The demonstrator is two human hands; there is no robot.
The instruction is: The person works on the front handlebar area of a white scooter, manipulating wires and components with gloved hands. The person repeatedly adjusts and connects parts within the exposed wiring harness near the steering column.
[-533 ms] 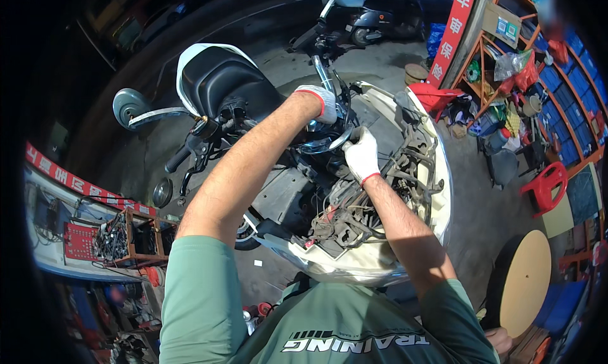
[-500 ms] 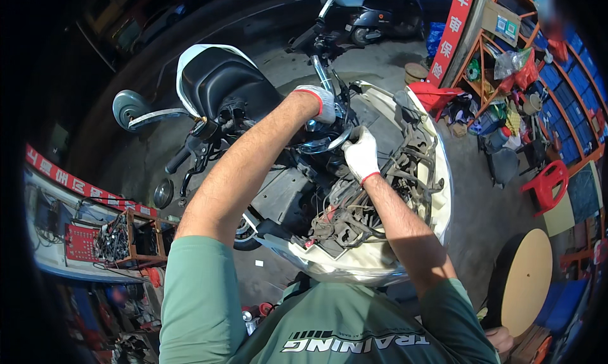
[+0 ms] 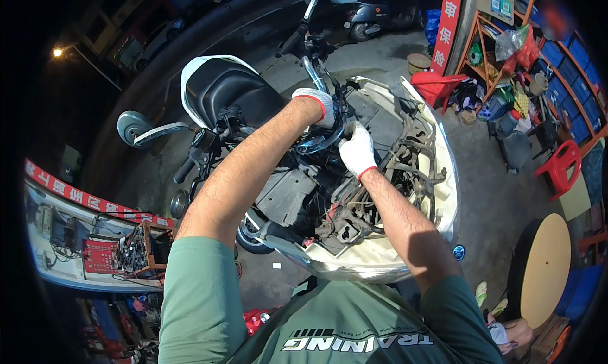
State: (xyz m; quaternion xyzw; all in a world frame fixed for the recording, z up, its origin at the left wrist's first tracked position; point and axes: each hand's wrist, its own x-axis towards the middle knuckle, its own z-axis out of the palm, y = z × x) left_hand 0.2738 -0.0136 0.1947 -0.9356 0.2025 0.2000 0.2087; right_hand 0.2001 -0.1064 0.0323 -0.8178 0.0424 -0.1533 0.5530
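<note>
Both my hands wear white gloves with red cuffs and work at the steering column of a partly stripped scooter. My left hand point(image 3: 321, 103) is curled beside the chrome handlebar tube point(image 3: 311, 73), its fingertips out of sight. Just below and to the right, my right hand point(image 3: 358, 150) is closed, fingers bent in by the rim of a round, dark, shiny part point(image 3: 316, 145). What either hand grips is hidden. Toward me, dusty wiring and brackets point(image 3: 354, 221) lie exposed inside the cream front body panel point(image 3: 451, 193). The black seat point(image 3: 231, 88) is beyond my left arm.
A round mirror point(image 3: 134, 128) and a handlebar grip point(image 3: 184, 170) stick out left. On the right are a red plastic chair point(image 3: 562, 168), a round tan board point(image 3: 543, 270) and orange shelving with blue bins point(image 3: 563, 79). Someone's hand point(image 3: 516, 334) shows at lower right.
The view has shifted a little. My right hand has moved slightly left and up against the round part, its fingers still bent. My left hand stays almost in place.
</note>
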